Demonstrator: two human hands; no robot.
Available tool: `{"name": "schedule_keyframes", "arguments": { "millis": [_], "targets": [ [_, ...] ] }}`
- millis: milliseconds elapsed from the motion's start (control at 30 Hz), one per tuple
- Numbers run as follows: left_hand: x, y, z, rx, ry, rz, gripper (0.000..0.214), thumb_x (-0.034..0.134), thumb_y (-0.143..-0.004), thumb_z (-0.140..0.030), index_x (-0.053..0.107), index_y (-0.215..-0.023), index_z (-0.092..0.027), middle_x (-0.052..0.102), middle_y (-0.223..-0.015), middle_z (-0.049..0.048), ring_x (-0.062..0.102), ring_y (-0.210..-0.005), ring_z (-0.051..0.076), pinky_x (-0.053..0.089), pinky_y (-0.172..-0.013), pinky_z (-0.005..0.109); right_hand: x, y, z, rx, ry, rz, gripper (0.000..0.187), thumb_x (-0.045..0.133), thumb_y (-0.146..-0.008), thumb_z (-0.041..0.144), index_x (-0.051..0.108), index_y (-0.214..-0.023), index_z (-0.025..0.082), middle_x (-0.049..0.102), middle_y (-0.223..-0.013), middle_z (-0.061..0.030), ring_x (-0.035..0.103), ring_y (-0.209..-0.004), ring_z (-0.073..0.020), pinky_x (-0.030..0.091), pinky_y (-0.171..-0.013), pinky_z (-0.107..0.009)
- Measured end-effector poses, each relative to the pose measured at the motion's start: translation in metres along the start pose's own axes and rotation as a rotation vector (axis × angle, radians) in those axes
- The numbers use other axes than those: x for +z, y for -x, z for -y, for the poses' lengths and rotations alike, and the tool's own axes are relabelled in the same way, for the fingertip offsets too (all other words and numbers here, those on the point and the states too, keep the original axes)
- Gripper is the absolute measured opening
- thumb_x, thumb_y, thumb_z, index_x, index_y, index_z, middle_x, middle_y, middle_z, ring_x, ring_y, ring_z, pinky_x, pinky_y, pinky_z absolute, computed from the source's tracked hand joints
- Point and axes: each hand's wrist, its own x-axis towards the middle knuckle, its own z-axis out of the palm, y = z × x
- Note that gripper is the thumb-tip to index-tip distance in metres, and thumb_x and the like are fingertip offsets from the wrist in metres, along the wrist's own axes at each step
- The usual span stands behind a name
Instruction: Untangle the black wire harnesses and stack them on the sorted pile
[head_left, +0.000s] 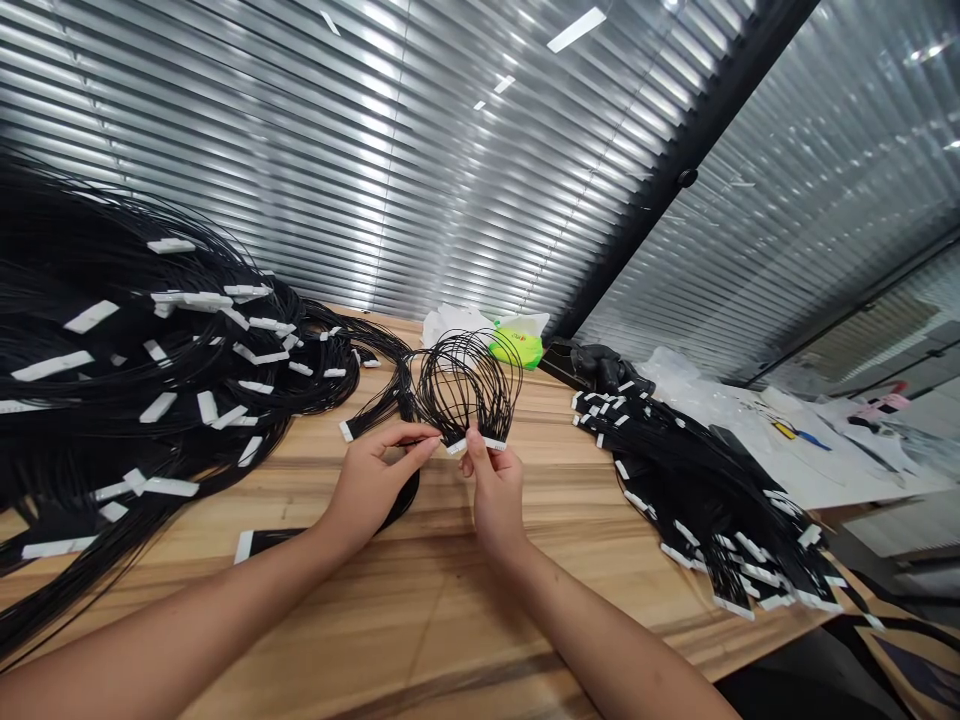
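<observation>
Silver blinds [285,170] line two walls, split by a black post [694,170], and ceiling lights [576,29] glint off them above a long wooden table [442,625]

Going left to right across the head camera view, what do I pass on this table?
Big heap of black wires with white connectors → left hand → right hand → smaller pile of black wires with white connectors → white paper
</observation>
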Motion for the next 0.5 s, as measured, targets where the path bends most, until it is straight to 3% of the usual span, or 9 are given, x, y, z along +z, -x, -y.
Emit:
{"name": "schedule_keyframes", "arguments": {
  "millis": [267,500],
  "targets": [
    [0.0014,-0.0027,-0.0015,0.000,0.146,0.036,0.019,0.071,-0.070,-0.037,0.066,-0.069,-0.020,0.068,-0.072,0.0022,0.062,-0.076,0.020,0.051,-0.066,0.028,0.0006,0.0057,0.0023,0.011,-0.002,0.044,0.041,0.068,-0.075,0.053,0.054,-0.059,0.018,0.046,-0.054,0.0040,0.040,-0.053,-0.0116,0.034,-0.052,-0.026],
    [-0.0011,-0.0010,0.0020,0.028,0.221,0.078,0.016,0.068,-0.075,-0.034,0.064,-0.078,-0.019,0.066,-0.079,0.0018,0.059,-0.079,0.018,0.048,-0.079,0.030,0.0033,0.0032,-0.0018,0.060,-0.108,0.076,0.041,0.069,-0.075,0.050,0.050,-0.056,0.019,0.044,-0.049,0.0057,0.039,-0.052,-0.0105,0.035,-0.056,-0.026]
  ]
}}
